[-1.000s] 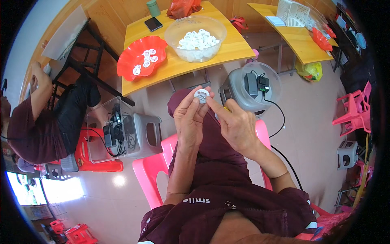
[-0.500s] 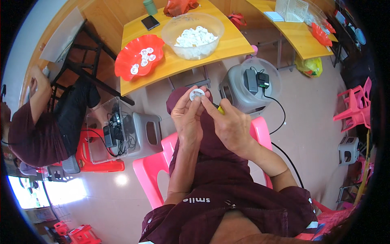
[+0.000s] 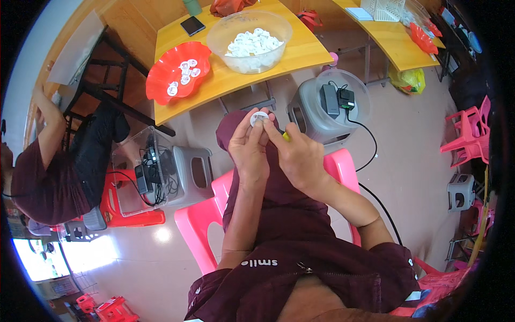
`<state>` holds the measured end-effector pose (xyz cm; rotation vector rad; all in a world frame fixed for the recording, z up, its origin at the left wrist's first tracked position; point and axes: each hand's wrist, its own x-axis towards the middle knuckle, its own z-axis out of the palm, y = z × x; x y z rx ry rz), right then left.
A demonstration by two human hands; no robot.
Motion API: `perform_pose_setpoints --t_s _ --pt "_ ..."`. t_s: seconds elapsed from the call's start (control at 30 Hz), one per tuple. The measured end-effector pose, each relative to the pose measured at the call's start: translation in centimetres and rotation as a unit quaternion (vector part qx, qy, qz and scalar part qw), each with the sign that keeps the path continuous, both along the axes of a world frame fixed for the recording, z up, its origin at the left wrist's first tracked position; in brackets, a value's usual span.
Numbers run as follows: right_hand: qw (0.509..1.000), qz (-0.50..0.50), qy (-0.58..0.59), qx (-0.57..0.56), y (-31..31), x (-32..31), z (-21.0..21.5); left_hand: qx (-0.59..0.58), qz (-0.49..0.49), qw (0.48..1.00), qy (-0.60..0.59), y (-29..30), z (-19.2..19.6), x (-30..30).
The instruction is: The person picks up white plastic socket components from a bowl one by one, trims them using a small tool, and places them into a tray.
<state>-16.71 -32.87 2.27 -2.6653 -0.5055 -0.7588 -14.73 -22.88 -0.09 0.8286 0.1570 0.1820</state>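
My left hand [image 3: 250,153] is closed on a small round white disc [image 3: 258,115], pinched at the fingertips above my lap. A greyish mark shows on the disc's face, too small to make out. Close beside it, my right hand [image 3: 301,158] is closed round a slim tool with a yellow part [image 3: 286,136]; most of it is hidden in the fingers, so its kind does not show. The right fingertips are next to the disc. Ahead on the yellow table, a red wavy-edged tray [image 3: 156,88] bears several similar discs, and a clear round tub [image 3: 280,60] holds a heap of white pieces.
A phone [image 3: 192,26] and a green cylinder [image 3: 192,6] are on the table [image 3: 306,53]. At right, a grey stool [image 3: 303,110] bears a tub with chargers [image 3: 330,101], their black cable trailing across the floor. Another person [image 3: 48,177] sits at left beside a clear box of cables [image 3: 120,188].
The view has shifted slightly, so the table and tray sit a little higher and further left. My hands keep their hold, and the right hand has turned slightly, showing less of the yellow part.
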Motion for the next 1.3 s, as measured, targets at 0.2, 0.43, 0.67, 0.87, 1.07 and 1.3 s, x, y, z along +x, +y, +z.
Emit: perform_pose_setpoints --t_s 0.2,0.43,0.67,0.87,1.07,1.3 --pt "0.997 0.029 0.071 -0.004 -1.7 -1.0 3.4 -0.089 -0.085 0.992 -0.009 1.6 1.5 -0.1" --pt "0.997 0.029 0.059 0.038 -2.2 -0.7 3.9 -0.108 -0.118 0.987 0.003 1.8 2.1 -0.7" --pt "0.993 0.043 0.079 0.076 -2.8 -0.6 4.7 -0.199 -0.155 0.967 0.02 1.9 1.7 -0.7" --pt "0.993 0.043 0.08 0.081 -3.1 -0.4 4.7 -0.222 -0.193 0.955 0.045 2.1 0.9 -0.5" --pt "0.991 0.045 0.095 0.083 -3.0 -0.7 5.1 -0.194 -0.194 0.961 0.027 2.2 1.0 -0.4" --pt "0.991 0.068 0.087 0.079 -3.2 -1.1 5.2 -0.059 -0.157 0.986 -0.019 1.8 1.9 -0.8"
